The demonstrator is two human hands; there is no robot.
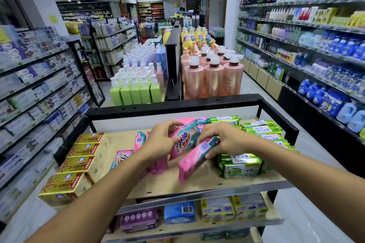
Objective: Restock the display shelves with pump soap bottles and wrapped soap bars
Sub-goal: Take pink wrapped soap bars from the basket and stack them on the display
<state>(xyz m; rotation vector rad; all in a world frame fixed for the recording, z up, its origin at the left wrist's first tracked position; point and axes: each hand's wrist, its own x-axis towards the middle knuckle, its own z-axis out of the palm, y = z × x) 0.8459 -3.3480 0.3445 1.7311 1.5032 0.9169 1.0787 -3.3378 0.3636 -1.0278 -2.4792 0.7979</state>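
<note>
Both hands are busy on the top shelf (207,179). Left hand (162,140) has its fingers curled round a pink bar (183,140), and right hand (227,140) grips a second pink bar (195,158) that's tilted with its low end down by the board. The two bars overlap dead centre. More pink bars (140,140) stand on edge just at 9 o'clock of the left hand. Gold boxes (79,163) run in a row along the shelf's 9 o'clock side, and green packs (243,165) are stacked at 3 o'clock. The lower shelf (197,229) holds a purple pack (138,221), a blue pack (179,212) and yellow packs (217,209). Up at 12 o'clock, behind the shelf, are pink pump bottles (213,79) and green pump bottles (136,92).
</note>
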